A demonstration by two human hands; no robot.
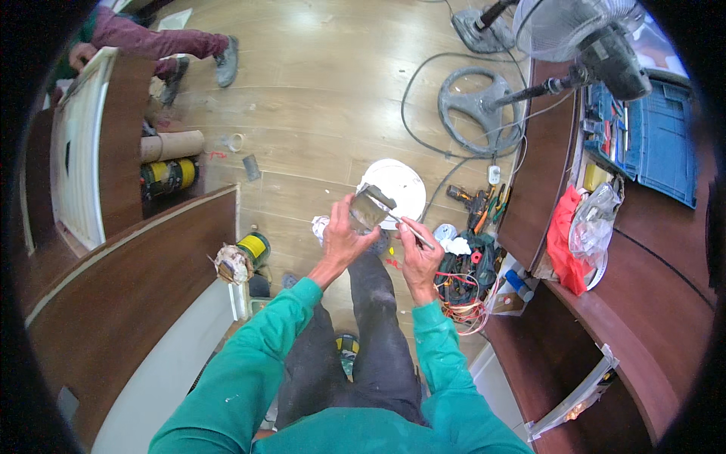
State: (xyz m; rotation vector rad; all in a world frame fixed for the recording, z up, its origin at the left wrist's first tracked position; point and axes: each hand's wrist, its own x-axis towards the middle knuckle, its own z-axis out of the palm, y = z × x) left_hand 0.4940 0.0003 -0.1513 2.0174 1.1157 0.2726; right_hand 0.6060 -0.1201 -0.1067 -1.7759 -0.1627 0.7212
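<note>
My left hand (pixel 344 240) grips a flat, squarish grey-brown piece (pixel 366 213) by its near and left edges, thumb below and fingers at the side. In my right hand (pixel 420 259) is a slim-handled tool (pixel 424 240), pinched between thumb and fingers. Its tip reaches up and left to the edge of the flat piece, where a dark strip shows; whether the strip belongs to the tool I cannot tell. Both hands are above the near left edge of a round white bucket (pixel 404 189), which stands on the floor beyond my legs.
A fan (pixel 582 38) with a round base and cables stands at the far right. Tools and a tangle of wires (pixel 465 306) lie right of my legs. Dark wood panels flank both sides. A blue toolbox (pixel 662 144) lies open at right. Another person's legs (pixel 166 41) show at far left.
</note>
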